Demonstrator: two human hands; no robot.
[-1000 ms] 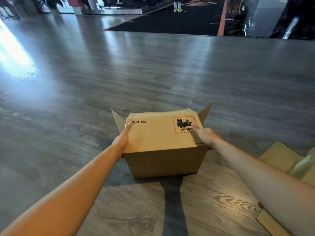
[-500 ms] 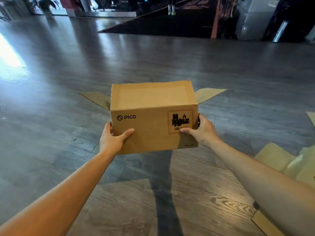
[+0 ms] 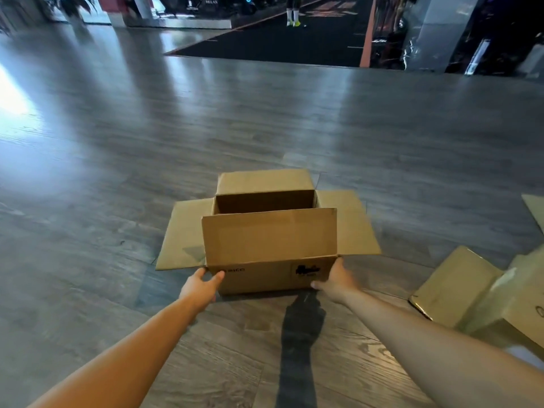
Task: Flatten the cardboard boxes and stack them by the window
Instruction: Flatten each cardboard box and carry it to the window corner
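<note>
Box [image 3: 269, 245], frame centre – empty, likely light, stiff-walled (flaps splayed); left hand [image 3: 200, 288] and right hand [image 3: 337, 279] grip its near lower corners.

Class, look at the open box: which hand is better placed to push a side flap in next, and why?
Neither clearly. The left hand grips the box corner under the left flap; the right hand mirrors it under the right flap.
</note>
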